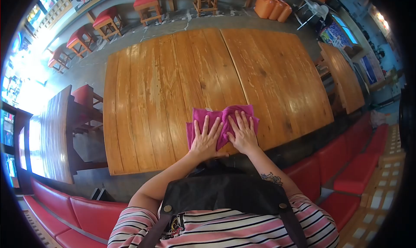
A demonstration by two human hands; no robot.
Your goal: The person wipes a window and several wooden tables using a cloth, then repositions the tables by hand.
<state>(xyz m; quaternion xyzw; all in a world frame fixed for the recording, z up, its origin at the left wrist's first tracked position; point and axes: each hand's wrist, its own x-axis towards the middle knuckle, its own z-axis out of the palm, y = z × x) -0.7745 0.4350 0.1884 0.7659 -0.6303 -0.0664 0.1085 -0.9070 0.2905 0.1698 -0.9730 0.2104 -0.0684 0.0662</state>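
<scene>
A magenta cloth (pixel 224 114) lies bunched on the wooden table (pixel 186 74), close to the edge nearest my body. My left hand (pixel 206 137) rests flat on its left half, fingers spread and thumb pointing right. On the right half, my right hand (pixel 242 133) presses down with its fingers apart. Between the two hands the cloth is folded into a raised ridge. Neither hand is closed around it. The tabletop is made of planks with worn, scratched patches, and a seam runs between its two sections.
Red-topped stools (pixel 147 3) line the far wall. Orange containers (pixel 272 7) stand at the back right. Other wooden tables flank this one, left (pixel 52 133) and right (pixel 342 79). Red bench seats (pixel 93 211) run along both sides of me.
</scene>
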